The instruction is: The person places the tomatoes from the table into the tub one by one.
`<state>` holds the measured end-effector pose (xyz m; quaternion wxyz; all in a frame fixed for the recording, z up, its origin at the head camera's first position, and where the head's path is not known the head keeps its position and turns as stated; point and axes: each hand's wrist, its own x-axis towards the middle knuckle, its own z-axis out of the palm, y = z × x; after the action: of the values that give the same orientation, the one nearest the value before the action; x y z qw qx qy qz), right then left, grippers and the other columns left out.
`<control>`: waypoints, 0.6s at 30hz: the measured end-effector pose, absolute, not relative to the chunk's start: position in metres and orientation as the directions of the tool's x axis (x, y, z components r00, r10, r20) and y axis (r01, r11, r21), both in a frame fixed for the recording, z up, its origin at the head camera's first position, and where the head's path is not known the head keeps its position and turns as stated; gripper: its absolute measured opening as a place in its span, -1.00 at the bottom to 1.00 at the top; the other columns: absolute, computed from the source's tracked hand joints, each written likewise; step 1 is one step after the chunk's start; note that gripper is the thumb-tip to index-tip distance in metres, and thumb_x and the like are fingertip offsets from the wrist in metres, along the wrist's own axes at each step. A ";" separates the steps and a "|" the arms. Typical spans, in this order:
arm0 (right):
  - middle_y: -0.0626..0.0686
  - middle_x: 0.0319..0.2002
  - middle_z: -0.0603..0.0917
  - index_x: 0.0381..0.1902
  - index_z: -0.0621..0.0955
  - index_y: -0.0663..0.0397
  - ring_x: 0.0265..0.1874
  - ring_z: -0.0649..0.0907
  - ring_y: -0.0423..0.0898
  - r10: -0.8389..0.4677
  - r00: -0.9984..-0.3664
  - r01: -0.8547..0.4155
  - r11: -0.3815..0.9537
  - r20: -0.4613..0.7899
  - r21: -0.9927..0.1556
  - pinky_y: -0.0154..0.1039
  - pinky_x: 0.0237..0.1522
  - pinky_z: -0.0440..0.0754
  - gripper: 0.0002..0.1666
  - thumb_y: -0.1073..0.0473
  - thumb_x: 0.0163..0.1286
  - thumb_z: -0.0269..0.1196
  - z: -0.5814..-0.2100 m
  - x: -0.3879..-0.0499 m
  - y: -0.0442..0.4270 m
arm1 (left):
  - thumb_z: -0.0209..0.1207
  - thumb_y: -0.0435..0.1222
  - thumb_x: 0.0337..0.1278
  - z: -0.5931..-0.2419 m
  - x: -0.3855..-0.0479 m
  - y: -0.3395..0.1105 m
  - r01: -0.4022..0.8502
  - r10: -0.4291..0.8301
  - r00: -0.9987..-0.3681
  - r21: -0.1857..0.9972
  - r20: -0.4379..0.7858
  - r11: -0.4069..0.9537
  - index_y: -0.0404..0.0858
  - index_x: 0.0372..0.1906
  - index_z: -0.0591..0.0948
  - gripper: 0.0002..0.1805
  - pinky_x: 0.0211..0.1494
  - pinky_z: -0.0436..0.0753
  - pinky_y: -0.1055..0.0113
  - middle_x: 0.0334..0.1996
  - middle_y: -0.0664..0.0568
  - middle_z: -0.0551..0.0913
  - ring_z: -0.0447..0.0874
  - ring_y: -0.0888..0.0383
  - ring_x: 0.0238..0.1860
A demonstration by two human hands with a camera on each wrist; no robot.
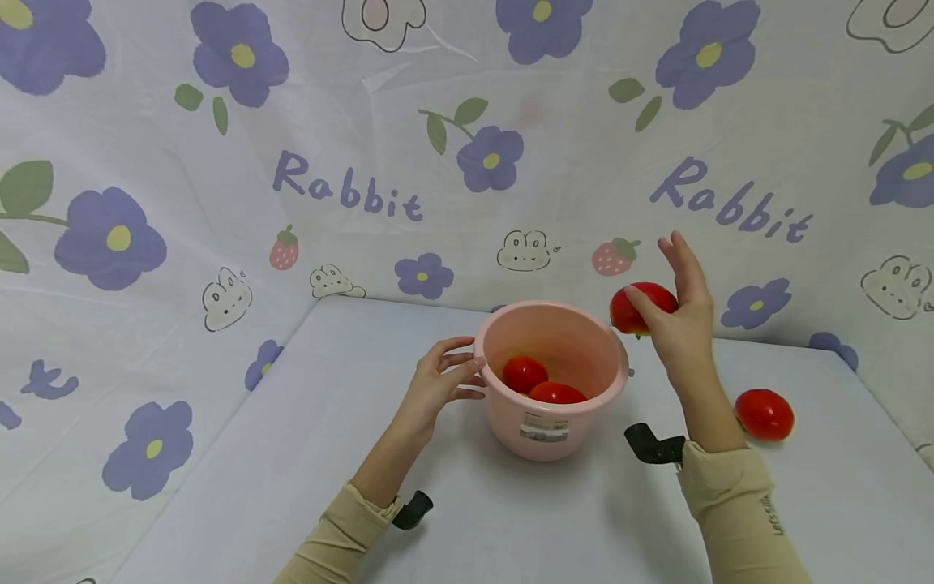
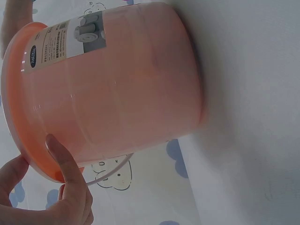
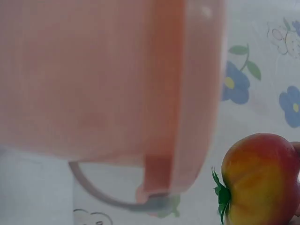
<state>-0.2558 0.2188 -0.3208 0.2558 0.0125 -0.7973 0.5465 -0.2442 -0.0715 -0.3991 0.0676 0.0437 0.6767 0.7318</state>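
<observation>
A pink bucket with a label on its front stands upright on the table. Inside it lie two red tomatoes. My left hand holds the bucket's rim on the left side; the left wrist view shows its thumb at the rim and a finger on the outer wall. Above and just beyond the right rim, my right hand pinches another red tomato between thumb and fingers. Its green stem end points down, and in the right wrist view this tomato looks partly yellow underneath, apart from the bucket.
One more tomato lies on the white table, right of my right forearm. The bucket's thin handle hangs behind it. A patterned cloth with flowers and rabbits closes off the back and sides.
</observation>
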 end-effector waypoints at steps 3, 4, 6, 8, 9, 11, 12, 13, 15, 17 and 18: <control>-0.27 0.49 0.23 0.50 0.07 -0.52 0.54 0.15 -0.15 0.242 -0.859 -0.333 0.405 0.451 -0.852 0.04 0.34 0.45 -0.01 0.18 0.30 0.32 -0.313 -0.255 0.211 | 0.26 -0.20 0.22 -0.399 -0.244 -0.071 -0.043 0.158 -0.987 0.996 -0.031 -0.073 -0.13 0.30 0.41 -0.44 -0.06 0.77 0.18 0.14 -0.20 0.59 0.77 0.15 -0.25; -0.28 0.49 0.23 0.50 0.08 -0.54 0.54 0.16 -0.16 0.237 -0.857 -0.341 0.405 0.458 -0.848 0.04 0.33 0.46 -0.01 0.18 0.30 0.32 -0.310 -0.254 0.208 | 0.27 -0.20 0.22 -0.399 -0.244 -0.071 -0.043 0.158 -0.987 0.996 -0.031 -0.072 -0.13 0.30 0.41 -0.44 -0.06 0.77 0.18 0.14 -0.20 0.59 0.77 0.15 -0.25; -0.29 0.49 0.23 0.49 0.08 -0.56 0.54 0.16 -0.16 0.225 -0.855 -0.354 0.404 0.467 -0.844 0.03 0.33 0.46 -0.01 0.17 0.29 0.33 -0.306 -0.253 0.203 | 0.27 -0.18 0.21 -0.399 -0.245 -0.072 -0.042 0.158 -0.987 0.997 -0.031 -0.070 -0.14 0.31 0.40 -0.43 -0.06 0.77 0.17 0.14 -0.20 0.59 0.77 0.15 -0.25; -0.29 0.49 0.23 0.49 0.08 -0.57 0.54 0.16 -0.16 0.213 -0.855 -0.368 0.396 0.473 -0.842 0.03 0.34 0.45 -0.01 0.16 0.30 0.33 -0.302 -0.252 0.197 | 0.27 -0.18 0.21 -0.399 -0.245 -0.072 -0.044 0.157 -0.987 0.997 -0.032 -0.070 -0.14 0.31 0.40 -0.42 -0.04 0.76 0.16 0.14 -0.20 0.59 0.77 0.15 -0.25; -0.29 0.49 0.23 0.49 0.08 -0.56 0.54 0.16 -0.15 0.206 -0.856 -0.374 0.389 0.475 -0.842 0.03 0.33 0.45 -0.01 0.16 0.30 0.33 -0.301 -0.252 0.194 | 0.28 -0.17 0.21 -0.399 -0.245 -0.072 -0.043 0.157 -0.987 0.997 -0.032 -0.069 -0.14 0.31 0.40 -0.42 -0.04 0.76 0.15 0.15 -0.20 0.59 0.77 0.15 -0.26; -0.28 0.49 0.24 0.49 0.09 -0.55 0.53 0.17 -0.13 0.192 -0.855 -0.390 0.376 0.483 -0.841 0.03 0.34 0.45 -0.03 0.17 0.30 0.32 -0.298 -0.252 0.189 | 0.28 -0.17 0.21 -0.399 -0.245 -0.072 -0.044 0.157 -0.987 0.997 -0.033 -0.067 -0.14 0.31 0.40 -0.42 -0.03 0.76 0.15 0.15 -0.20 0.59 0.76 0.16 -0.26; -0.28 0.48 0.25 0.49 0.10 -0.55 0.53 0.19 -0.12 0.186 -0.854 -0.399 0.367 0.486 -0.841 0.02 0.33 0.46 -0.03 0.17 0.30 0.32 -0.298 -0.252 0.186 | 0.28 -0.17 0.21 -0.399 -0.245 -0.072 -0.046 0.156 -0.987 0.997 -0.035 -0.069 -0.13 0.31 0.40 -0.42 -0.04 0.76 0.15 0.15 -0.19 0.59 0.76 0.16 -0.27; -0.28 0.48 0.25 0.49 0.11 -0.55 0.52 0.21 -0.11 0.180 -0.854 -0.404 0.362 0.488 -0.840 0.02 0.32 0.47 -0.04 0.17 0.30 0.32 -0.297 -0.252 0.183 | 0.27 -0.18 0.21 -0.399 -0.245 -0.072 -0.046 0.156 -0.987 0.996 -0.035 -0.070 -0.13 0.31 0.40 -0.42 -0.04 0.76 0.16 0.15 -0.19 0.59 0.76 0.16 -0.27; -0.27 0.48 0.26 0.49 0.12 -0.54 0.51 0.23 -0.08 0.166 -0.852 -0.422 0.346 0.497 -0.838 0.02 0.31 0.50 -0.04 0.18 0.30 0.32 -0.296 -0.253 0.178 | 0.26 -0.19 0.22 -0.399 -0.244 -0.072 -0.046 0.156 -0.987 0.996 -0.034 -0.072 -0.13 0.31 0.40 -0.43 -0.06 0.77 0.18 0.15 -0.19 0.58 0.76 0.16 -0.27; -0.26 0.47 0.27 0.49 0.13 -0.53 0.50 0.25 -0.06 0.151 -0.850 -0.438 0.333 0.505 -0.835 0.03 0.29 0.51 -0.05 0.20 0.30 0.31 -0.295 -0.253 0.173 | 0.26 -0.20 0.23 -0.398 -0.244 -0.072 -0.046 0.155 -0.987 0.996 -0.034 -0.074 -0.14 0.31 0.40 -0.44 -0.08 0.77 0.19 0.15 -0.20 0.58 0.77 0.14 -0.26; -0.26 0.47 0.28 0.48 0.14 -0.53 0.50 0.26 -0.06 0.145 -0.850 -0.442 0.328 0.507 -0.835 0.03 0.28 0.53 -0.05 0.20 0.30 0.31 -0.295 -0.254 0.171 | 0.25 -0.20 0.23 -0.398 -0.244 -0.072 -0.047 0.155 -0.987 0.996 -0.035 -0.075 -0.14 0.31 0.40 -0.44 -0.08 0.77 0.19 0.15 -0.20 0.59 0.77 0.12 -0.25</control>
<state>-0.2535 0.1710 -0.2946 0.2566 0.0960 -0.7735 0.5716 -0.2436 -0.0717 -0.3982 0.0687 0.0399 0.6766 0.7320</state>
